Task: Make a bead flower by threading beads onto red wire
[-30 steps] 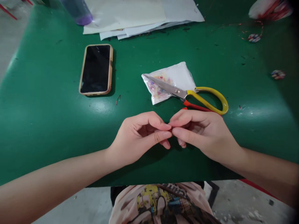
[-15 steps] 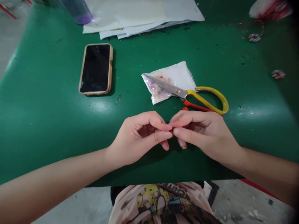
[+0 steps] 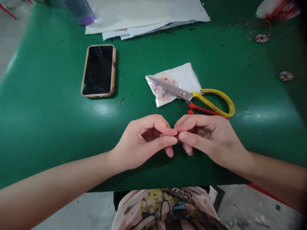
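Note:
My left hand (image 3: 146, 140) and my right hand (image 3: 208, 137) meet fingertip to fingertip above the front part of the green table (image 3: 59, 134). Each pinches with thumb and forefinger. A tiny reddish bit shows between the tips, too small and covered to name. Just beyond my hands lie scissors (image 3: 182, 93) with one yellow and one red handle. Their blades rest across a small clear bag of colourful beads (image 3: 161, 92). Near my right hand's fingers a scrap of red (image 3: 190, 112) pokes out by the handle.
A phone (image 3: 98, 71) in a pale case lies left, with a bent bit of wire (image 3: 121, 102) close by. White papers (image 3: 144, 19) and a purple-based bottle (image 3: 86, 19) are at the back. Bead clusters (image 3: 286, 76) and a red-and-white bundle (image 3: 279, 9) are on the right.
Both hands keep their pinch at the same spot, with only a very slight shift of the fingers. Everything on the table stays put.

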### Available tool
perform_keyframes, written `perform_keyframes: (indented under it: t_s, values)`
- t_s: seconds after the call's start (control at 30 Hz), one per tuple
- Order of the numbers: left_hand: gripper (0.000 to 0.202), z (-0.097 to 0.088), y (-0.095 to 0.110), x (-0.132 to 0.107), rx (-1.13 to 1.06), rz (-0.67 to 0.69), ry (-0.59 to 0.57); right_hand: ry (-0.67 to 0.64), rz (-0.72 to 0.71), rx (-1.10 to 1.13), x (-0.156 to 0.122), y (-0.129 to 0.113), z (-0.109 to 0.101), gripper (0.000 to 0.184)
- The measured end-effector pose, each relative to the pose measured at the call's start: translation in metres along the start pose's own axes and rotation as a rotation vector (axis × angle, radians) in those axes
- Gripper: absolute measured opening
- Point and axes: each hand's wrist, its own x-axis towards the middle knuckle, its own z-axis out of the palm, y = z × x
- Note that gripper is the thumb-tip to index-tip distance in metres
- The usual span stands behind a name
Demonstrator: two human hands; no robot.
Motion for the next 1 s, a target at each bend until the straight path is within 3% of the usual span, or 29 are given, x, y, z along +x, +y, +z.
perform_keyframes:
  t_s: [0.77, 1.0]
  values:
    - [0.010, 0.0009, -0.0004, -0.0013, 0.035, -0.040, 0.028, -0.004, 0.076, 0.004, 0.0010, 0.0022, 0.0021, 0.011]
    - [0.008, -0.0003, 0.0012, 0.0006, 0.116, -0.010, 0.106, 0.022, -0.008, 0.016, 0.0047, 0.0015, 0.0019, 0.008]
